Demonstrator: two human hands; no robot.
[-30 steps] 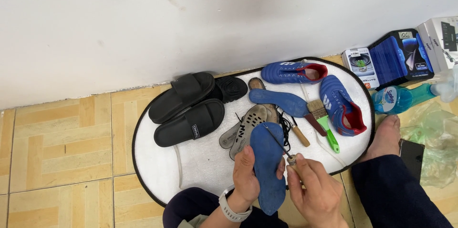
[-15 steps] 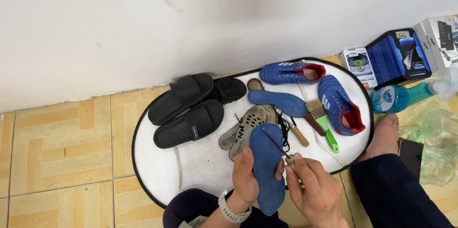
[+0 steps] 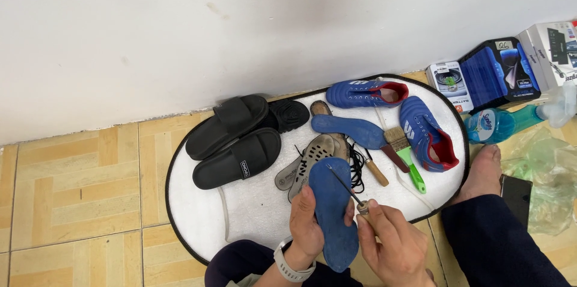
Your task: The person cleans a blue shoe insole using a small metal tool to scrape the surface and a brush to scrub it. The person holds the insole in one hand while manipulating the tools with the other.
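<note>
Your left hand (image 3: 305, 227) has its grip pinching the blue insole (image 3: 332, 212) along its left edge, thumb on the upper face and fingers curled underneath, with a pale watch band at the wrist. Your right hand (image 3: 390, 245) has its grip pressed together around the wooden handle of the awl (image 3: 347, 189), which sticks out of the fist just to the right of the insole. The thin metal shaft runs from your right fist up and to the left, across the insole, with its tip at the insole's far, rounded end.

The insole lies between your two hands, lengthwise away from you, its near end down over your lap and its far end over the near edge of the white mat (image 3: 252, 209). It is a flat, dull blue piece, rounded at both ends, a little scuffed and paler toward the middle.

Just beyond its far end lie two grey perforated insoles (image 3: 309, 164), overlapping, with a black lace (image 3: 357, 170) beside them. Farther out on the mat a second blue insole (image 3: 348, 131) lies crosswise, and to its right a green-handled brush (image 3: 407, 158) and a small wooden-handled tool (image 3: 376, 170). Two blue shoes with red lining (image 3: 424, 134) sit at the far right of the mat. A pair of black slides (image 3: 234, 143) rests on the left side, one partly off the mat onto the tiled floor (image 3: 66, 191). Your bare foot (image 3: 481, 173) rests at the mat's right edge, near a blue bottle (image 3: 502, 122).
</note>
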